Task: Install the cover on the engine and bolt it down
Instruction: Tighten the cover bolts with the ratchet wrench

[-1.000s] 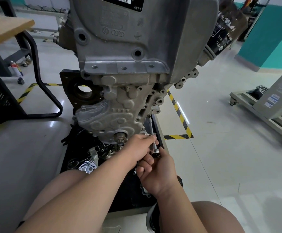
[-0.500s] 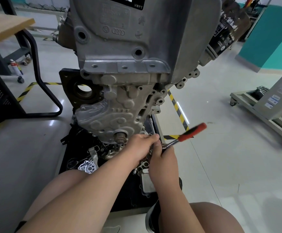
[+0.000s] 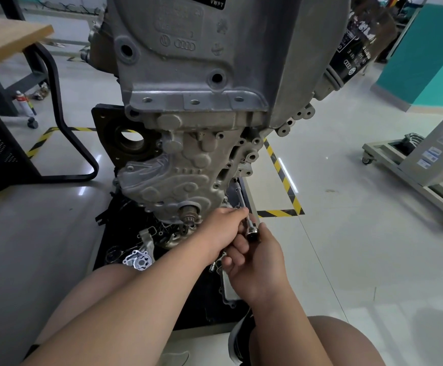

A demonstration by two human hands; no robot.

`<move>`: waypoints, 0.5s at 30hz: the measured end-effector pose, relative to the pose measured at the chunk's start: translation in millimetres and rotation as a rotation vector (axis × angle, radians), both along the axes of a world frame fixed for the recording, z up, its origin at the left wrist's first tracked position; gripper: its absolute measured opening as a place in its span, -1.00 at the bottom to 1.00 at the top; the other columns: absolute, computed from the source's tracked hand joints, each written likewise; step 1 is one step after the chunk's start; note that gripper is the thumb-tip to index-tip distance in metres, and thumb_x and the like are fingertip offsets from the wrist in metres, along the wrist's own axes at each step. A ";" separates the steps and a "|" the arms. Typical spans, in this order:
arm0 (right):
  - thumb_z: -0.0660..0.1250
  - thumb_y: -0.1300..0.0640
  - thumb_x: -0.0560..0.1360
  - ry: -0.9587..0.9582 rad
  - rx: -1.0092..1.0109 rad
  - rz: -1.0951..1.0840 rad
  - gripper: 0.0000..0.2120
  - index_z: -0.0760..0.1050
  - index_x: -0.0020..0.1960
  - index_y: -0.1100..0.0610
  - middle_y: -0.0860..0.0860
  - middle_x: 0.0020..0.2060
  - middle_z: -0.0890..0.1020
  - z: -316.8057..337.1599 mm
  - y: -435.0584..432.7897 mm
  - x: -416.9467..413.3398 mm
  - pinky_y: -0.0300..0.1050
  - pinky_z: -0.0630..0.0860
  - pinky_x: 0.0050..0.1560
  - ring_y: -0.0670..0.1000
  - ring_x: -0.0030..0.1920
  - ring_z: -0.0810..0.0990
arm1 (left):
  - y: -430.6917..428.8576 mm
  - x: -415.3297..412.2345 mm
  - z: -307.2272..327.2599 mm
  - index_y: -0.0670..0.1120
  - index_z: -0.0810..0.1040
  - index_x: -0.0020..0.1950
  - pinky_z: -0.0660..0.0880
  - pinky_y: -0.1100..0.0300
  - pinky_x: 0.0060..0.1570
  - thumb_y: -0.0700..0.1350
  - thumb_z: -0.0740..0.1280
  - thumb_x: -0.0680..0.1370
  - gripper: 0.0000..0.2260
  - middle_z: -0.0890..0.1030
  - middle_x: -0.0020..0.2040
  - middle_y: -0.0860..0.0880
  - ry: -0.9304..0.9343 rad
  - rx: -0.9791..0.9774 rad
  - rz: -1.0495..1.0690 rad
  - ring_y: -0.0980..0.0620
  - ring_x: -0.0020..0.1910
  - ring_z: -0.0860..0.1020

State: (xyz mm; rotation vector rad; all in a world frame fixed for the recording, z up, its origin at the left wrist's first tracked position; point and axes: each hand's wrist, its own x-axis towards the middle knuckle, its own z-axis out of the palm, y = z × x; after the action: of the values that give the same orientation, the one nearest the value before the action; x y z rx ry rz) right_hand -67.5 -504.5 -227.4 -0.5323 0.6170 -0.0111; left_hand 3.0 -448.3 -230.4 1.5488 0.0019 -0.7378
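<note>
Item: cover (image 3: pixel 173 180), cast grey metal, ribbed and bossed. It sits flat against the lower front face of the engine (image 3: pixel 228 62), above the black mat (image 3: pixel 101 249), with the shaft stub (image 3: pixel 188 215) poking through its lower end.

Handling, as I judge it: rigid and moderately heavy, with sharp cast edges. It will not flex, so I would take it by the outer rim and never by the shaft hole. The bolts are small and easy to cross-thread, so start them gently.

Tool: ratchet (image 3: pixel 253 231) on a long slim extension bar (image 3: pixel 241 199). The bar runs up along the cover's right flank, over the right edge of the mat. I cannot see its far tip or the bolt.

Left grip (image 3: pixel 223 231): fingertips pinched on the bar just above the ratchet, apparently steadying it.

Right grip (image 3: pixel 260 265): fingers curled round the ratchet, thumb by its head. The handle is hidden in the palm.

Surroundings: loose metal parts lie on the mat near its front edge, among them a toothed pump piece (image 3: pixel 138 261). A black oil filter (image 3: pixel 352 62) sits on the engine's upper right.
</note>
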 end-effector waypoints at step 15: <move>0.06 -0.14 0.62 0.302 -0.956 0.046 -0.59 0.53 -0.07 0.13 0.05 -0.30 0.63 -12.8 5.3 1.6 -0.02 0.55 -0.24 0.05 -0.30 0.61 | 2.9 2.3 -6.2 -0.07 0.65 -0.19 0.39 0.34 -0.41 0.00 0.36 0.53 -0.81 0.57 -0.40 0.00 -0.086 0.003 0.076 0.09 -0.45 0.48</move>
State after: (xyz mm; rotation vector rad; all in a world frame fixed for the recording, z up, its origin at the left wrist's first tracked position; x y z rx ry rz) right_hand -65.9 -499.2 -240.2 -1.4918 0.8837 -0.1927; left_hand 5.3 -445.5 -236.6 1.5738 -0.0018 -0.6112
